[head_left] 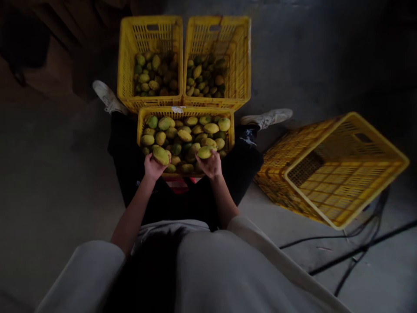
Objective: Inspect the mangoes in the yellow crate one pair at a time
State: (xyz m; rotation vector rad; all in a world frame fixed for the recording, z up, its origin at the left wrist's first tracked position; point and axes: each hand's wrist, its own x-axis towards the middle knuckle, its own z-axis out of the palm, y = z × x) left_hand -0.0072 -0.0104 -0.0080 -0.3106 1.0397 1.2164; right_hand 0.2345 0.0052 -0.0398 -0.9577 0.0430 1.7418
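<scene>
A yellow crate (pixel 140 126) full of yellow-green fruits stands between my legs. Above its near left corner, my left hand (pixel 153 167) is closed round a yellow-green fruit (pixel 160 155). My right hand (pixel 211 165) grips another greenish fruit (pixel 205 152) over the near right part of the same crate. Both held fruits are raised in front of the fingers, which they partly hide. Several loose fruits (pixel 184 135) lie between and beyond the two hands.
Two taller yellow crates, one at the left (pixel 150 101) and one at the right (pixel 217 103), stand behind, partly filled with fruit. A large yellow crate (pixel 348 224) lies tilted at the right, near black cables (pixel 361 248). Cardboard boxes (pixel 54 69) sit at the far left.
</scene>
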